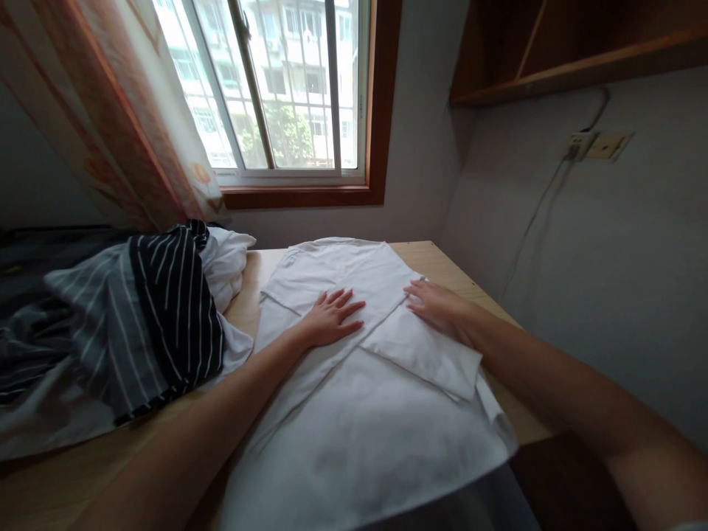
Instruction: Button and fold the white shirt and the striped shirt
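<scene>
A white shirt (354, 420) lies spread on a wooden table, with a sleeve folded across it and its cuff end near the right edge. My left hand (333, 317) rests flat on the middle of the shirt, fingers spread. At the shirt's right edge, my right hand (431, 301) touches the folded cloth with its fingers stretched out. The underside of my right hand is hidden, but no cloth looks gripped. The near hem of the shirt hangs past the table's front edge.
To the left, a heap of clothes with a black-and-grey striped garment (171, 317) and white cloth (224, 262) lies on the table (442, 262). Behind are a window (299, 96) and a curtain (116, 96). A shelf (580, 66) and a plugged-in cord (531, 228) are at right.
</scene>
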Tool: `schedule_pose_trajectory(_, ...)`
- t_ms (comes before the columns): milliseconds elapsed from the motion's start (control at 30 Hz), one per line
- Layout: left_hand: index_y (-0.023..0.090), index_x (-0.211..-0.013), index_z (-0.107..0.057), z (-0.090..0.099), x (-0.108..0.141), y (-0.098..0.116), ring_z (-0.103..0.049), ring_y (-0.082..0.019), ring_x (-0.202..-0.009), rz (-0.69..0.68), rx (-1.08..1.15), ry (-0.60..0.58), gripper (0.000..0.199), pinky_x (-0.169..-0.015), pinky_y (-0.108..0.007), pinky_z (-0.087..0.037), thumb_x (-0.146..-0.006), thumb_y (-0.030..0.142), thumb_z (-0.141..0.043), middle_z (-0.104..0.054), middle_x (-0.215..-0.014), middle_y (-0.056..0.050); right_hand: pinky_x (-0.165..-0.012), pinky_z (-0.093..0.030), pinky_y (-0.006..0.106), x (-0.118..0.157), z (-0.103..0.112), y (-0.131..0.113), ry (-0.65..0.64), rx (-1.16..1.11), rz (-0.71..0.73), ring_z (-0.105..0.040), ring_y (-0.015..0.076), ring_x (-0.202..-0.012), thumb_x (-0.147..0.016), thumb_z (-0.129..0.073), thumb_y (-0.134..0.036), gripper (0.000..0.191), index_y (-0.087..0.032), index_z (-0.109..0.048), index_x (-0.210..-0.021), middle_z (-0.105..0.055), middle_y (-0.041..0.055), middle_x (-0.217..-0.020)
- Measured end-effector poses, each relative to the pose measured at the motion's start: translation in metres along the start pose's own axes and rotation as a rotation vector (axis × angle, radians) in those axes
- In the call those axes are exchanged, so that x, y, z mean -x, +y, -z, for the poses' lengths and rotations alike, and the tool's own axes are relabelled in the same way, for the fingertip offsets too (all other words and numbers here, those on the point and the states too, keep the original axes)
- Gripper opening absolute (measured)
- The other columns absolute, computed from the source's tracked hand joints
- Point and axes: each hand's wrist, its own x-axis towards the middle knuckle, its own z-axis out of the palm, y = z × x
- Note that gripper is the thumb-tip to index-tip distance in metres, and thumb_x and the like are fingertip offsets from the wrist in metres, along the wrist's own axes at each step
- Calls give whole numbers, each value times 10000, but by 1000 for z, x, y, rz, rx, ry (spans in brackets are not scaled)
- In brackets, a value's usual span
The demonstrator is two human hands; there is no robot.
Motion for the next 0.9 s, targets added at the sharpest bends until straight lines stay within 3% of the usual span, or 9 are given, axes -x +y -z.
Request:
schedule_pose_trajectory(100, 341, -1498, -380, 3, -8, -9, -171, -292, -1498, -9, -3, -9, 645, -1188, -528, -96, -940, 661, -337, -234, -1621, -72, -1137, -343, 402, 27, -1, 4, -89, -82, 43, -440, 287, -1372, -952, -428, -390, 550, -125, -509, -1428, -456, 160, -1496)
schedule_pose_trajectory(200, 353, -1488, -396, 4, -12, -14, -183, -285, -1495, -11, -5, -5, 636, -1188, -519, -101, -936, 664, -342, -238, -1621, -61, -1163, -309, 420, 50, -4, 19, -80, -162, 45, -393, 280, -1406, -958, -380, -373, 557, -135, -485, -1451, -417, 146, -1524)
schedule_pose_trajectory(300, 360, -1487, -395, 5, -14, -15, -182, -281, -1496, 0, -3, -14, 637, -1189, -515, -100, -932, 668, -342, -237, -1622, -52, -1190, -252, 438, 72, -4, 37, -106, -253, 85, -340, 270, -1438, -899, -459, -344, 577, -188, -488, -1454, -381, 106, -1552)
schedule_pose_trajectory(467, 358, -1493, -383, 6, -15, -14, -164, -282, -1500, 4, -7, -27, 640, -1189, -514, -95, -933, 665, -337, -225, -1624, -52, -1202, -195, 469, 104, 14, 52, -345, -358, 134, -205, 317, -1484, -778, -641, -433, 799, -204, -405, -1506, -250, 111, -1611)
schedule_pose_trajectory(567, 355, -1494, -382, 4, -15, -15, -166, -280, -1500, 3, -14, -25, 643, -1190, -510, -93, -932, 664, -335, -220, -1627, -52, -1198, -208, 473, 116, 25, 54, -422, -352, 146, -201, 325, -1484, -713, -701, -402, 893, -202, -376, -1520, -244, 107, -1614)
schedule_pose_trajectory(633, 341, -1489, -396, 3, -15, -13, -187, -287, -1493, 6, -20, -11, 647, -1186, -517, -111, -929, 663, -340, -243, -1621, -61, -1188, -245, 476, 119, 29, 56, -409, -323, 150, -253, 327, -1469, -677, -695, -307, 868, -210, -423, -1495, -315, 92, -1589)
schedule_pose_trajectory(733, 289, -1419, -508, 7, -10, -10, -345, -281, -1426, -5, -28, 59, 575, -1167, -496, -206, -949, 585, -358, -415, -1542, -84, -1127, -363, 473, 116, 34, 55, -322, -268, 116, -425, 333, -1379, -693, -614, -205, 621, -242, -634, -1312, -550, 73, -1426)
schedule_pose_trajectory(833, 238, -1255, -647, 23, 4, -12, -549, -249, -1246, -48, 33, 159, 439, -1094, -407, -358, -952, 420, -387, -611, -1353, -92, -1052, -443, 449, 105, 40, 41, -172, -217, 89, -576, 317, -1227, -777, -543, -198, 379, -254, -743, -1094, -691, 70, -1220)
schedule_pose_trajectory(900, 210, -1163, -686, 37, 20, -19, -620, -243, -1123, 8, 108, 253, 391, -1011, -364, -437, -916, 344, -415, -676, -1232, -101, -1048, -441, 435, 95, 45, 24, -66, -178, 116, -599, 300, -1188, -826, -528, -217, 335, -238, -740, -1084, -696, 79, -1206)
